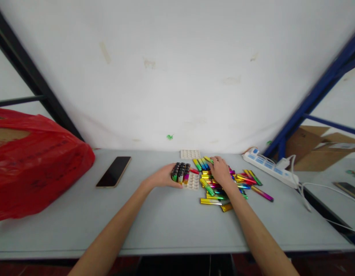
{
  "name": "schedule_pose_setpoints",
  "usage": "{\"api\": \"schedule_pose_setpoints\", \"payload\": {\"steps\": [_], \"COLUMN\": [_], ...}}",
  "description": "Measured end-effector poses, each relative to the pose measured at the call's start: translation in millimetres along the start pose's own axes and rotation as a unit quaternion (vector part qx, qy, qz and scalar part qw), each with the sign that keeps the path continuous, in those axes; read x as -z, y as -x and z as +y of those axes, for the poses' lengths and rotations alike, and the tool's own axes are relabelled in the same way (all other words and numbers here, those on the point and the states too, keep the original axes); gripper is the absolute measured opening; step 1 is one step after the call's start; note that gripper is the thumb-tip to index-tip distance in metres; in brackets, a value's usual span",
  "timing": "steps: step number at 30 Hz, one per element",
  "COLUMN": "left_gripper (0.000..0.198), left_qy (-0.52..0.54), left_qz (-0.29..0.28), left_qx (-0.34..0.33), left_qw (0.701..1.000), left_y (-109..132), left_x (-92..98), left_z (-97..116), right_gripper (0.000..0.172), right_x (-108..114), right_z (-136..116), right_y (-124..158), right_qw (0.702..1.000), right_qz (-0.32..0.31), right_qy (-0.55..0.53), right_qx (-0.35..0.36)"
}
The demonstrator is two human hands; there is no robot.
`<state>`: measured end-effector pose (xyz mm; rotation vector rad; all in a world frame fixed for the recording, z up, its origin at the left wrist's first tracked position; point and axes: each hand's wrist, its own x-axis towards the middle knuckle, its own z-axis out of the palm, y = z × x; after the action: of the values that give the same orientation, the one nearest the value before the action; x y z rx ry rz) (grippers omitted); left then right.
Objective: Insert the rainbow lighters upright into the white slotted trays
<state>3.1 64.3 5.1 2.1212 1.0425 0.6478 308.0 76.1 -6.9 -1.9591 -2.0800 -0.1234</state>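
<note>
Several lighters (180,173) with black tops and shiny coloured bodies stand upright in rows on a white tray with round holes (194,181). My left hand (162,176) curls around their left side, thumb at the front, fingers partly hidden behind. A red piece (194,171) leans over the tray's far right part. Right of it spreads a loose pile of shiny lighter casings (214,186) in gradient colours, no black tops visible on them. Over the pile's far side, my right hand (220,169) has its fingers bent down onto a yellow-green casing (208,159).
A second white tray (190,154) lies by the wall. To the left are a phone (114,171) and a red plastic bag (42,165). A white power strip (271,168) with cables runs along the right, before a cardboard box (318,149) beyond the blue frame.
</note>
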Motion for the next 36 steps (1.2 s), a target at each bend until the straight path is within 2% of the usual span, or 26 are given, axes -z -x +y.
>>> {"api": "schedule_pose_setpoints", "payload": {"steps": [5, 9, 11, 14, 17, 20, 24, 26, 27, 32, 36], "left_gripper": [0.09, 0.09, 0.09, 0.09, 0.089, 0.088, 0.088, 0.087, 0.087, 0.086, 0.086], "left_qy": [0.007, 0.006, 0.008, 0.016, 0.014, 0.008, 0.005, 0.002, 0.003, 0.013, 0.005], "left_qz": [-0.003, 0.0, -0.001, -0.002, -0.002, -0.001, 0.001, 0.002, 0.003, 0.004, 0.004], "left_qx": [0.005, 0.004, 0.005, 0.002, 0.001, 0.003, -0.005, -0.011, -0.013, -0.01, -0.01], "left_qw": [1.0, 1.0, 1.0, 1.0, 1.0, 1.0, 1.0, 1.0, 1.0, 1.0, 1.0], "left_y": [0, 0, 0, 0, 1, 1, 1, 0, 0, 0, 0], "left_x": [0.4, 0.3, 0.1, -0.1, 0.0, 0.4, 0.2, -0.3, -0.5, -1.1, -0.8], "left_z": [2, 2, 2, 2, 2, 3, 3, 2, 2, 2, 3], "right_gripper": [0.04, 0.034, 0.035, 0.039, 0.034, 0.037, 0.054, 0.062, 0.063, 0.051, 0.049], "right_x": [0, -2, -6, -12, -15, -15, -8, -2, 1, 10, 9], "right_z": [5, 8, 9, 13, 14, 11, -1, -7, -10, -24, -35], "right_y": [-1, -1, -2, -6, -11, -12, -8, -6, -4, 1, 6], "right_qw": [0.999, 0.999, 0.999, 0.986, 0.947, 0.883, 0.758, 0.718, 0.712, 0.73, 0.706], "right_qz": [-0.035, -0.023, 0.011, 0.102, 0.178, 0.206, 0.147, 0.114, 0.099, 0.026, 0.0], "right_qy": [0.0, -0.01, -0.036, -0.131, -0.266, -0.421, -0.632, -0.683, -0.692, -0.681, -0.707], "right_qx": [-0.016, -0.025, -0.021, -0.002, 0.024, -0.006, -0.057, -0.068, -0.069, -0.056, -0.037]}}
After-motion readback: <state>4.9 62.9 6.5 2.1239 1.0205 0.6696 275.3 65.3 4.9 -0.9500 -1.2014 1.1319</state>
